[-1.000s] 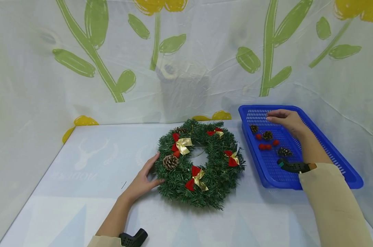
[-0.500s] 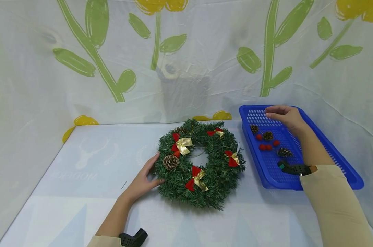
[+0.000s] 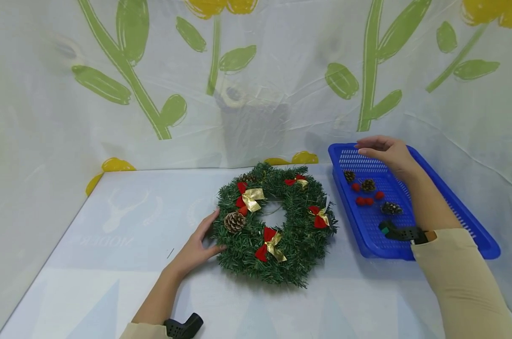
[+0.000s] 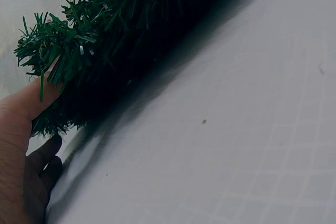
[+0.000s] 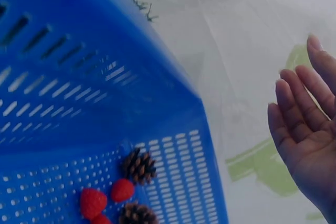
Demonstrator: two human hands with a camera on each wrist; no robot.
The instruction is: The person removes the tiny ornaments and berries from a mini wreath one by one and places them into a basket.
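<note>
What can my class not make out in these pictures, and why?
Head: underside of the wreath, hidden by its top.
Head: part of the basket, behind the right forearm.
Left wrist: left hand, partly cut off by the left edge.
Right wrist: lower pinecone, cut off by the bottom edge.

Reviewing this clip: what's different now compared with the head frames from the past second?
The right hand, empty, has shifted slightly up and left in the head view, over the blue basket's far end. Nothing was picked up or released. The left hand stays against the wreath; the basket's contents are unmoved.
</note>
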